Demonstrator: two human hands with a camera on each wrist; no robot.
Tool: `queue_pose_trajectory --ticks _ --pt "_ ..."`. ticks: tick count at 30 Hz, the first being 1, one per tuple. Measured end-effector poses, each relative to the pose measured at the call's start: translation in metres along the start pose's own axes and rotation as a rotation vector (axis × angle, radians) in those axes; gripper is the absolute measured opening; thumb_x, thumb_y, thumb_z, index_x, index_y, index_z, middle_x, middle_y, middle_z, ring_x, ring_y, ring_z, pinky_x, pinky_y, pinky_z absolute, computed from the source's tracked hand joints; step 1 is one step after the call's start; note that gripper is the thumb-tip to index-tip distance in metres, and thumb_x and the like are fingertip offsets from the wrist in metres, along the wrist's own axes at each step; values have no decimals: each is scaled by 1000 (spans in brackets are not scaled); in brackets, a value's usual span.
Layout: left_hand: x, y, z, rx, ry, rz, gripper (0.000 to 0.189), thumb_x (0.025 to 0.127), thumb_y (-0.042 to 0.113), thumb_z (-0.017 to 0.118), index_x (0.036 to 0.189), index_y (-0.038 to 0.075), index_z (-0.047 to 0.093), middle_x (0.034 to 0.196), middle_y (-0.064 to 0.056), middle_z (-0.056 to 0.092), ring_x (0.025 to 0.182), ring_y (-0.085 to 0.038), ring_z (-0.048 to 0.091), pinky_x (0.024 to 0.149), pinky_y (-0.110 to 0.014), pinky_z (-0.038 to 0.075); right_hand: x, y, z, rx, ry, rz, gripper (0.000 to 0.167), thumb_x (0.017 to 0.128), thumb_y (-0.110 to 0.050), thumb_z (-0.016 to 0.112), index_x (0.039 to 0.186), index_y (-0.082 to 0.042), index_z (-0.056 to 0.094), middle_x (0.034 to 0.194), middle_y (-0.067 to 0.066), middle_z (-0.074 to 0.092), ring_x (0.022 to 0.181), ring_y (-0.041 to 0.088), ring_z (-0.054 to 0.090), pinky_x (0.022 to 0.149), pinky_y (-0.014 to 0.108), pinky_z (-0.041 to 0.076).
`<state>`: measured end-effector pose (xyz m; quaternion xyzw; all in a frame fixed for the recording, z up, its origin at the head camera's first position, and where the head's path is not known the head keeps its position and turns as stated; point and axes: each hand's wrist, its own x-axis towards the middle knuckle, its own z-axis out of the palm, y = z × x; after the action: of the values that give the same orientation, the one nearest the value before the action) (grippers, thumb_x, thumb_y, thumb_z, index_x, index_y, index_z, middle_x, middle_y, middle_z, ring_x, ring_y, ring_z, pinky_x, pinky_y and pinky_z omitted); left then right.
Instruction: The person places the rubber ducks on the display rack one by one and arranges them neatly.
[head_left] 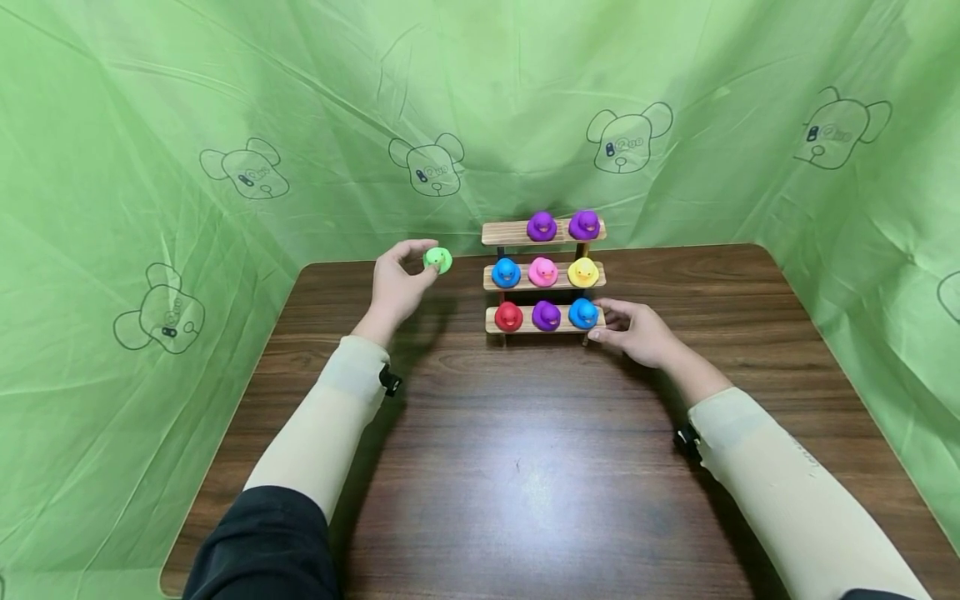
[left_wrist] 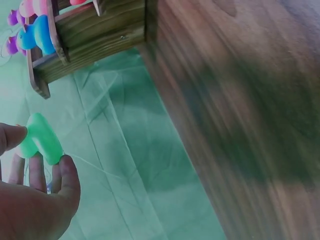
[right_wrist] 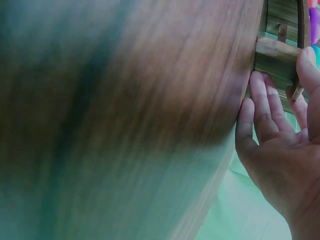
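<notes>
A green rubber duck (head_left: 438,260) is pinched between the thumb and fingers of my left hand (head_left: 397,279), held left of a three-tier wooden stand (head_left: 504,233). In the left wrist view the duck (left_wrist: 42,140) shows its smooth underside. My right hand (head_left: 637,333) grips the right end of the lowest tier, thumb at the front and fingers behind. The right wrist view shows that hand (right_wrist: 285,135) with its fingers along the stand's end (right_wrist: 277,57). A blue duck (head_left: 582,314) sits right by its fingertips.
On the top tier are two purple ducks (head_left: 542,226), at middle and right. Blue (head_left: 506,273), pink (head_left: 543,272) and yellow (head_left: 583,272) ducks line the middle tier; red (head_left: 508,317) and purple (head_left: 546,316) ones share the lowest. Green cloth (head_left: 510,100) surrounds the brown table (head_left: 480,467).
</notes>
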<state>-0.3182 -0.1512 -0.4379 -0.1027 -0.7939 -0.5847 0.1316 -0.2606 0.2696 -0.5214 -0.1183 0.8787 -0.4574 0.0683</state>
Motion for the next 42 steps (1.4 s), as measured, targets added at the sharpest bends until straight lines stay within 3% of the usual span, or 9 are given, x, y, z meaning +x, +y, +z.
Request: queue_pose_trajectory --ticks 4,12,24,34,42 --pt "4 7 4 -6 1 -7 33 89 0 78 122 4 76 120 -12 73 103 -27 69 94 -42 57 0 0 0 13 0 -11 62 93 -24 83 147 -6 59 115 20 72 102 32 70 81 24 56" --pt "14 18 11 -33 -1 -13 37 89 -4 78 125 -3 72 127 -19 68 117 -31 63 101 -49 54 -1 -1 0 22 -3 1 64 93 -23 83 148 -5 57 117 20 71 103 32 70 81 24 57" --pt "27 24 19 -41 -23 37 32 88 -1 77 120 5 75 119 -8 73 111 -17 65 97 -39 57 -2 -4 -1 24 -5 21 65 93 -24 84 149 -5 57 118 20 71 103 32 71 79 24 58" --pt "36 36 36 -35 -67 37 32 91 -1 76 123 2 73 119 -9 71 112 -20 63 100 -41 56 -2 -3 -1 22 -4 24 66 93 -24 83 149 -5 56 119 20 71 104 32 70 80 25 58" --pt "40 40 50 -3 -95 43 32 94 2 75 125 7 74 126 -4 69 118 -16 61 99 -38 56 -1 -3 -2 18 -3 14 64 93 -26 84 148 -7 58 118 20 71 103 32 70 79 27 58"
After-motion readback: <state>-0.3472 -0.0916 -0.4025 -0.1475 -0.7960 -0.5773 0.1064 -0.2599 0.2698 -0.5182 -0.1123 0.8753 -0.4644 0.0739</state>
